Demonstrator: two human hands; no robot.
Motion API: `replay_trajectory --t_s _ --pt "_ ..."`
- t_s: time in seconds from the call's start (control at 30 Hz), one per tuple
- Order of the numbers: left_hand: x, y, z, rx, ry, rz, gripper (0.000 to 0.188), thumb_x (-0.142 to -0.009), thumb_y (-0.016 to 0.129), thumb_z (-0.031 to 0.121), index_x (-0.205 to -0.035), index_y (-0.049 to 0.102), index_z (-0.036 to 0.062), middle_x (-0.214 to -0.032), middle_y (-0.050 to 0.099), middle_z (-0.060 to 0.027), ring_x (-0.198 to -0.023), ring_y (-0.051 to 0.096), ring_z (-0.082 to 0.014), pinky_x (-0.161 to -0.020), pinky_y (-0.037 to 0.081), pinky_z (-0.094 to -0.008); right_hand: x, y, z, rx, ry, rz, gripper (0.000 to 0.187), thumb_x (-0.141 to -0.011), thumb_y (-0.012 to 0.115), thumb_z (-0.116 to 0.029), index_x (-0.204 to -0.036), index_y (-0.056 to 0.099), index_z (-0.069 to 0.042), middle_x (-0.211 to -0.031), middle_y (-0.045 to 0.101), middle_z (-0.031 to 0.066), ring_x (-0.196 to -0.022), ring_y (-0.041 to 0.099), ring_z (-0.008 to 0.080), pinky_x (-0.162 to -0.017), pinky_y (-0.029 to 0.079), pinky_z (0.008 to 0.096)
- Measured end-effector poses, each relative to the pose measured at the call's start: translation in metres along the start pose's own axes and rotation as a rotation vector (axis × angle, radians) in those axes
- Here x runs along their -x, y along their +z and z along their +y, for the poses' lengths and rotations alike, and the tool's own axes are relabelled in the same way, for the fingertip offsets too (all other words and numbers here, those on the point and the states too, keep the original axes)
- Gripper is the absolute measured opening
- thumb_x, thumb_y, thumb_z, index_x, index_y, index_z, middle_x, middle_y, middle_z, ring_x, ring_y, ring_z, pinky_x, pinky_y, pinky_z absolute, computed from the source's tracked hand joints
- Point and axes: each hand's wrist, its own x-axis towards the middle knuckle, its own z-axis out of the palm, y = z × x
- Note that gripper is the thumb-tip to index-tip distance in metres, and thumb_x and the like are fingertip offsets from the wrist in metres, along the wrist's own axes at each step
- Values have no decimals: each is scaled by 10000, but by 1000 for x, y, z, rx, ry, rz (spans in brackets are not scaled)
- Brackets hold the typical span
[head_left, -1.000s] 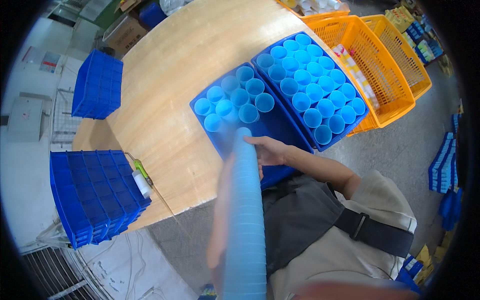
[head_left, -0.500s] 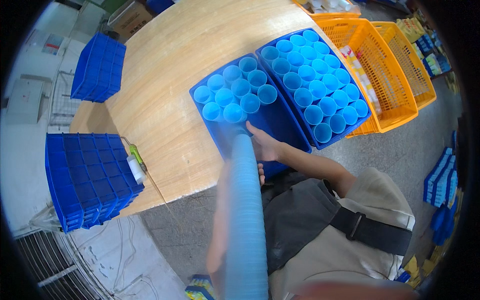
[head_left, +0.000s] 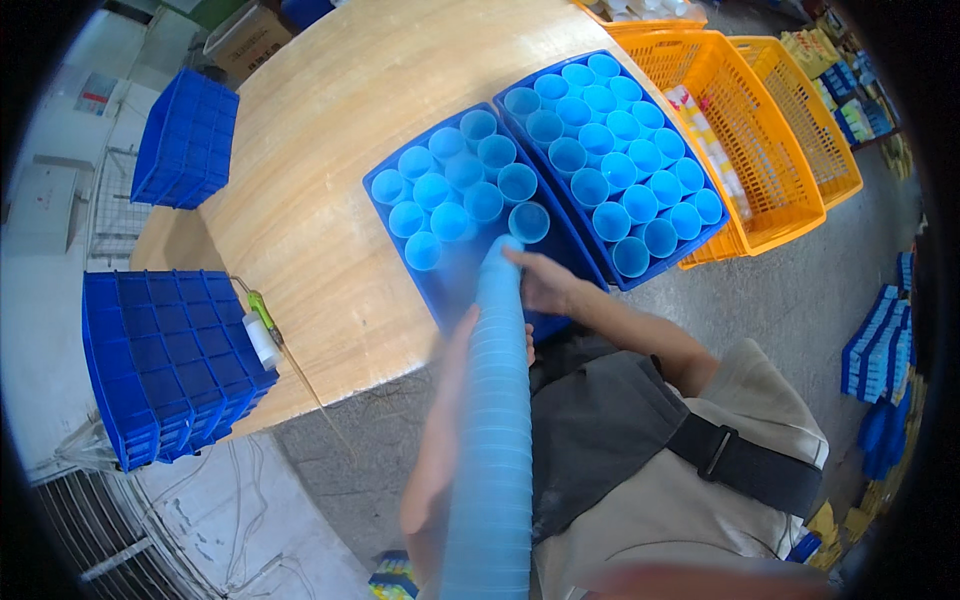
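A long nested stack of light blue cups [head_left: 490,430] runs from the lower edge up to the left blue crate [head_left: 440,310]. My left hand [head_left: 468,328] wraps round the stack from beneath, its fingertips showing on the right side. At the stack's upper end, my right hand [head_left: 548,284] grips with the thumb laid over the end cup. This end hangs over the crate's near part, beside an upright blue cup [head_left: 529,222]. Several more cups stand mouth up in rows in the crate's far part.
A second blue crate [head_left: 622,284], packed with upright cups, adjoins on the right. Beyond it are yellow baskets [head_left: 790,215]. On the wooden table's [head_left: 320,150] left edge stand blue crates [head_left: 165,350], [head_left: 185,140] and a green-handled tool [head_left: 262,310].
Two more cups now show at the near side of the rows, one left and one right. The stack's upper end has shifted up and right, with my hands still on it.
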Motion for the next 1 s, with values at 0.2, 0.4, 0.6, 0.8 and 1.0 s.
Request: replay_trajectory --t_s 0.2,0.4,0.6,0.8,1.0 --pt "18 -6 -2 37 34 20 590 -1017 498 458 -1147 583 -110 -898 679 -215 -728 706 -279 -658 616 -358 -14 -1 19 98 261 -182 628 -993 570 -491 -1404 427 -39 -1347 508 165 -1173 530 291 -1008 442 473" --pt "33 -19 -13 88 80 79 607 -1025 481 473 -1140 588 -112 -910 681 -208 -728 703 -284 -665 617 -372 -24 3 30 -84 214 -93 587 -1016 479 -560 -1187 565 -5 -1190 615 172 -1135 561 305 -1023 425 479" --pt "44 -23 -28 219 47 16 611 -1029 480 471 -1169 571 -117 -961 678 -215 -747 703 -287 -669 618 -383 -30 -8 49 -45 310 -204 649 -1017 508 -517 -1415 412 -13 -1331 530 157 -1227 494 308 -1073 373 494" --pt "49 -16 -38 148 96 -27 611 -1030 478 475 -1227 547 -99 -1006 675 -231 -807 706 -296 -705 619 -385 -20 -19 52 -42 337 -346 536 -997 517 -559 -1098 553 -34 -1045 658 144 -936 649 283 -939 514 423" --pt "36 -10 -46 187 -11 -11 633 -1030 469 487 -1283 512 -93 -1015 669 -249 -799 711 -322 -688 620 -413 22 -50 26 -268 62 161 1022 -921 558 -672 -1560 117 -8 -1529 375 222 -1385 401 417 -1083 357 646"
